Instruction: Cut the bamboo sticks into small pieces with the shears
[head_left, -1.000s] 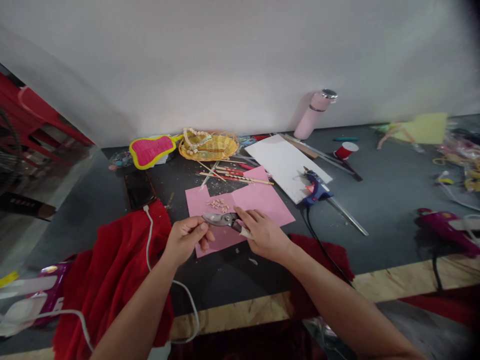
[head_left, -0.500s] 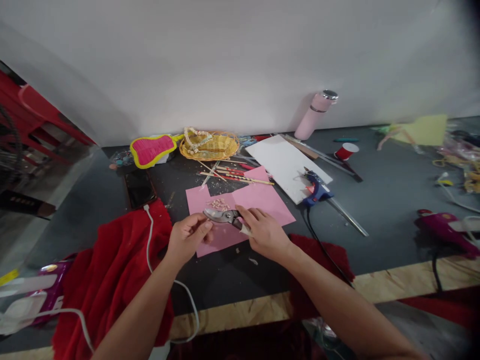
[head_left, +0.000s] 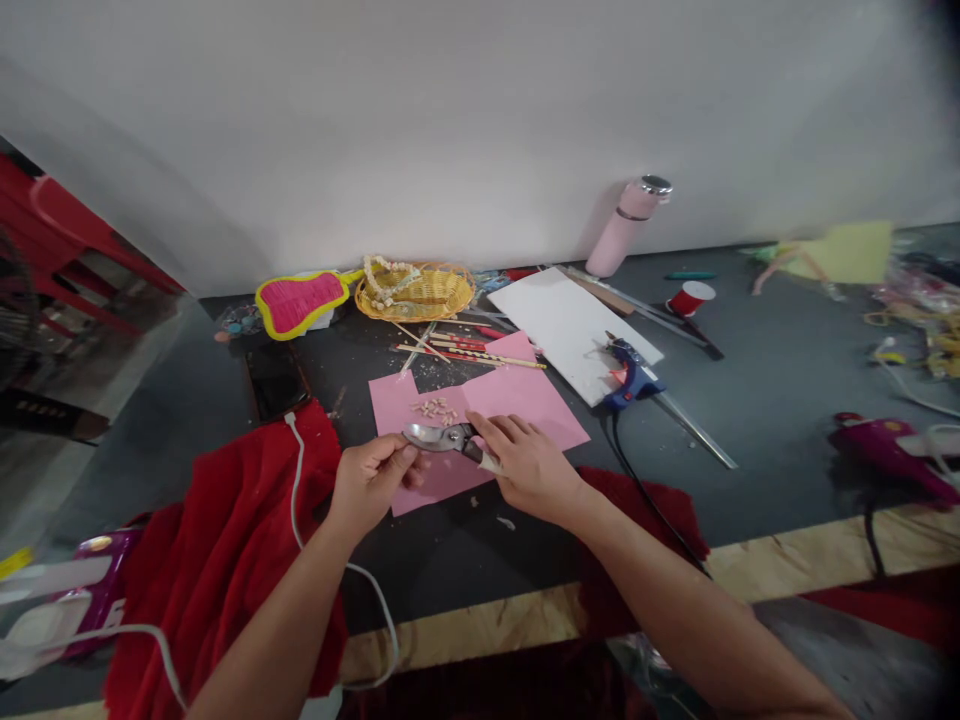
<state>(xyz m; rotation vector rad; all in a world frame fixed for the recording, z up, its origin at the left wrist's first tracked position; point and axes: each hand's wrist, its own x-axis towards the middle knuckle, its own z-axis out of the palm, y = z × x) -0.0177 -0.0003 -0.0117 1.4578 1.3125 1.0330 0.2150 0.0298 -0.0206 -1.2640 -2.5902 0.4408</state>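
My right hand [head_left: 529, 462] is wrapped round the handles of a pair of pruning shears [head_left: 439, 437], whose metal blades point left over pink paper [head_left: 517, 402]. At the blade tips, my left hand [head_left: 379, 475] is closed in a pinch; whatever sits between its thumb and fingers is too small to make out. Just beyond the blades, a heap of small pale cut pieces [head_left: 435, 408] lies on the paper. Thin sticks [head_left: 472, 350], some red and some pale, are spread behind it.
A wicker basket [head_left: 442, 292] with a string of pale pieces stands at the back. White board [head_left: 570, 330], a blue glue gun [head_left: 630, 378], a pink bottle [head_left: 622, 230] and a red spool [head_left: 690, 298] are to the right. Left are a phone [head_left: 277, 380] and red cloth [head_left: 247, 540].
The left hand's fingers have drawn slightly closer together at the blade tips. The shears stay in the right hand, and the whole view has shifted a little.
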